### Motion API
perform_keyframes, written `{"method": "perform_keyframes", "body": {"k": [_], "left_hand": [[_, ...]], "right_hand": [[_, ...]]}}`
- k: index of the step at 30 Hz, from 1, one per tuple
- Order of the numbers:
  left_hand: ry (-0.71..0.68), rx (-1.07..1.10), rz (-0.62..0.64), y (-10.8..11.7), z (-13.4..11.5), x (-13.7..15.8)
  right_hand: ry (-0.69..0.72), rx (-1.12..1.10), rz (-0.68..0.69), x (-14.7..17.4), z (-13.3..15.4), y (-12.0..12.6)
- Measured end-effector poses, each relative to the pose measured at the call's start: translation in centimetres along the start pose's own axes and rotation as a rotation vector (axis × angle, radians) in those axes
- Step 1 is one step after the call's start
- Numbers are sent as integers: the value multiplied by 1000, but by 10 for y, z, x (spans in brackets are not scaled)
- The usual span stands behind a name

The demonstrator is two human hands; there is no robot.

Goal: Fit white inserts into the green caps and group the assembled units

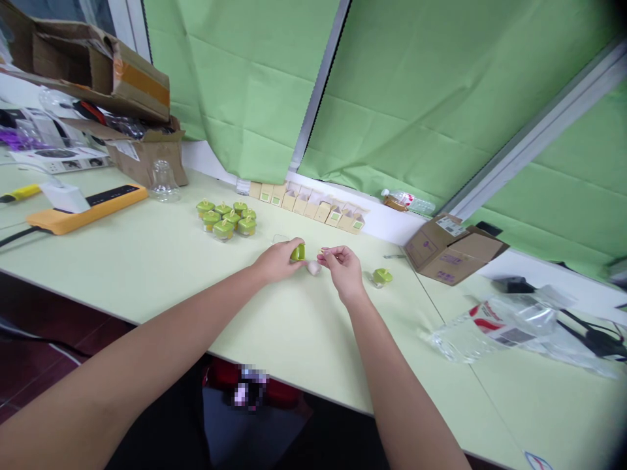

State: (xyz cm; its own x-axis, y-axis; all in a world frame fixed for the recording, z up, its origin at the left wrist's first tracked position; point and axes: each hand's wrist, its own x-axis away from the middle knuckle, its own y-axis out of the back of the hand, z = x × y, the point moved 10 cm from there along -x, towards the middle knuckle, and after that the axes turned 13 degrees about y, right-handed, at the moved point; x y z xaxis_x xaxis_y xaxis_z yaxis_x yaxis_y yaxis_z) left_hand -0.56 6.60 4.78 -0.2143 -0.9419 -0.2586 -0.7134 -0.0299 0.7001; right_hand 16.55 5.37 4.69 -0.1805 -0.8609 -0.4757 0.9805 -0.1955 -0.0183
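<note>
My left hand (pixel 280 261) is closed around a small green lid (pixel 298 252), its hollow side turned towards my right hand. The fingertips of my right hand (pixel 343 267) are pinched together; what lies between them is too small to make out. On the table between both hands sits a pale pinkish-white lump (pixel 314 267), perhaps a garlic bulb. A clear container (pixel 280 239), partly hidden, lies just behind my left hand. To the right of my right hand stands a small clear jar with a green lid (pixel 382 277). Several similar green-lidded jars (pixel 223 228) are grouped at the left.
A row of small cardboard boxes (pixel 306 202) lines the back edge. At left are an orange power strip (pixel 98 207), a glass dome (pixel 164 181) and large cartons (pixel 142 156). At right lie an open carton (pixel 443 251) and a large plastic bottle (pixel 494 325).
</note>
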Motion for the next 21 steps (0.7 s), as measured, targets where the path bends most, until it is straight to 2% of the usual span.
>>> {"method": "perform_keyframes", "body": {"k": [4,7,12,17,21], "left_hand": [[36,5,-7,2,4,-1],[0,46,2,0,2,-1],[-104,146,23,-4,-8,0],[-93,163,45,-5,-9,0],[-103,168,46,-3,-11,2]], "right_hand": [[-37,32,-18,0,-6,5],[-79,80,-25,0,-13,9],[-8,108,-6,-2,-11,8],[28,103,-57,-4,-7,14],[57,202,-80,-7,-6,22]]}}
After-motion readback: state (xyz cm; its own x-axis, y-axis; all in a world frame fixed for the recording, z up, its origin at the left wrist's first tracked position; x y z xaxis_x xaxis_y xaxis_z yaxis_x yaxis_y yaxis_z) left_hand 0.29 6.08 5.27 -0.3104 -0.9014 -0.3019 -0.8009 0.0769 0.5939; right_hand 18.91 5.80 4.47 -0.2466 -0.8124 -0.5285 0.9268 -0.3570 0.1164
